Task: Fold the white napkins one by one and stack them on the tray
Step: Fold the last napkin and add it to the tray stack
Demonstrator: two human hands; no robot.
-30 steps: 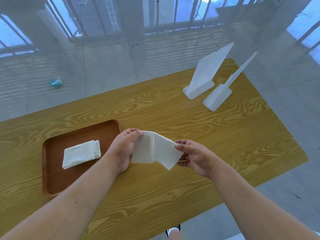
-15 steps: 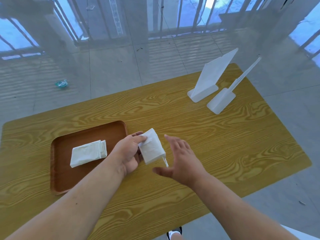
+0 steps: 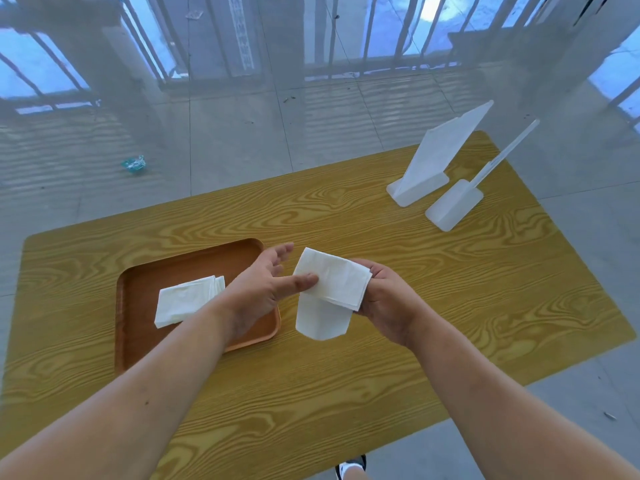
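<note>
A partly folded white napkin (image 3: 329, 292) hangs above the table between my hands, just right of the brown tray (image 3: 138, 292). My right hand (image 3: 388, 299) grips its right edge from behind, with a lower flap hanging down. My left hand (image 3: 266, 285) has its thumb pressed on the napkin's left edge and its fingers spread apart behind. A folded white napkin (image 3: 188, 299) lies in the tray, partly behind my left wrist.
The wood-grain table (image 3: 450, 306) carries two white plastic holders at the far right: one (image 3: 436, 161) holding upright white napkins, one (image 3: 457, 206) empty. A tiled floor surrounds the table. A shoe (image 3: 351, 469) shows at the near edge.
My right hand, open and off the napkin half a second ago, has taken hold of its right edge. The napkin has opened out wider again, with a flap hanging down.
</note>
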